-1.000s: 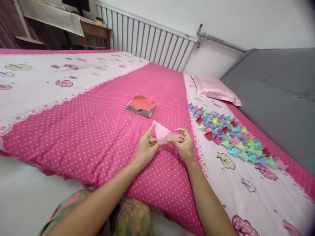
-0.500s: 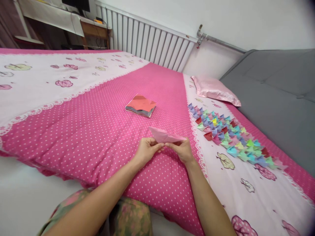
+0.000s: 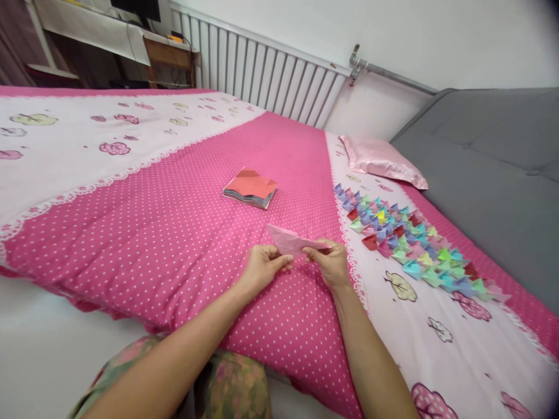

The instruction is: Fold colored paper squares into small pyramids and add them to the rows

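A folded pink paper piece (image 3: 286, 238) is pinched between both my hands just above the pink dotted bedspread (image 3: 174, 233). My left hand (image 3: 262, 267) grips its near left part with closed fingers. My right hand (image 3: 332, 262) pinches its right end. A stack of coloured paper squares (image 3: 250, 188), red on top, lies on the bed a little beyond my hands. To the right, several small folded paper pieces (image 3: 406, 238) in many colours lie in rows on the pale strip of the bedspread.
A pink satin pillow (image 3: 382, 160) lies at the far right of the bed. A grey sofa (image 3: 493, 174) runs along the right side. A white radiator (image 3: 266, 73) lines the wall behind, with a desk and chair (image 3: 168, 55) at the far left.
The pink paper has tipped from an upright triangle to lying nearly flat between my hands. My fingers have closed in tighter on it, and my right hand has shifted slightly right.
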The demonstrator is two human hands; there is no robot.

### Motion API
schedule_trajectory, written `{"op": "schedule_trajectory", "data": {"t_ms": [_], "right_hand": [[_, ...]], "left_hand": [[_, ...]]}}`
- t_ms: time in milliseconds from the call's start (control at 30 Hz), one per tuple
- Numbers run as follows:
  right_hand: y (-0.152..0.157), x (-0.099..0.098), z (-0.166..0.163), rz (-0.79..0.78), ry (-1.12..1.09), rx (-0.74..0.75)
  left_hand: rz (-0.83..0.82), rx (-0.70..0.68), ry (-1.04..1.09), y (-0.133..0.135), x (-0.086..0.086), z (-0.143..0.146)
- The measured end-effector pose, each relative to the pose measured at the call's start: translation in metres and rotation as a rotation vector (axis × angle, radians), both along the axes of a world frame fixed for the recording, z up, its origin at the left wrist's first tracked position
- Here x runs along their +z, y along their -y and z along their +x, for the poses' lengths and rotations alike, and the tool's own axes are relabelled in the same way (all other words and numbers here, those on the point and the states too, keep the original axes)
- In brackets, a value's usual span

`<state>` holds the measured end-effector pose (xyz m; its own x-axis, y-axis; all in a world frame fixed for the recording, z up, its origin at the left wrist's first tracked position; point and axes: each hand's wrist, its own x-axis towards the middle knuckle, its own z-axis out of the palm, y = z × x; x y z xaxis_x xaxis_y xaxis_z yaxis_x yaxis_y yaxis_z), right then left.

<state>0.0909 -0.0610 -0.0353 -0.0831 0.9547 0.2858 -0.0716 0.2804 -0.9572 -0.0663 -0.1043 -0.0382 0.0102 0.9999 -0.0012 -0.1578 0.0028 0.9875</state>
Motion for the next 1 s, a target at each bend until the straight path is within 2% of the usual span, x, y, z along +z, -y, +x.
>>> {"op": "schedule_trajectory", "data": {"t_ms": [167, 333, 467, 633, 733, 833, 1000], "right_hand": [[-0.002, 0.004, 0.005, 0.005, -0.052, -0.081], [-0.004, 0.001, 0.010, 0.005, -0.106, -0.042], [-0.004, 0.000, 0.010, -0.030, -0.093, 0.051], [0.003, 0.003, 0.007, 0.008, 0.065, 0.234], [0.007, 0.005, 0.005, 0.016, 0.118, 0.347], [0.007, 0.005, 0.006, 0.004, 0.101, 0.409], [0.004, 0.003, 0.006, -0.026, 0.043, 0.323]], "left_hand": [[-0.024, -0.023, 0.027, 0.001, 0.005, 0.000], [-0.068, 0.025, 0.100, 0.002, 0.009, -0.001], [-0.076, 0.121, 0.215, 0.001, 0.010, -0.005], [-0.084, 0.196, 0.434, -0.003, 0.012, -0.011], [-0.111, 0.158, 0.513, -0.004, 0.012, -0.013], [-0.113, 0.091, 0.500, -0.004, 0.011, -0.013], [-0.087, -0.022, 0.355, -0.002, 0.007, -0.010]]}}
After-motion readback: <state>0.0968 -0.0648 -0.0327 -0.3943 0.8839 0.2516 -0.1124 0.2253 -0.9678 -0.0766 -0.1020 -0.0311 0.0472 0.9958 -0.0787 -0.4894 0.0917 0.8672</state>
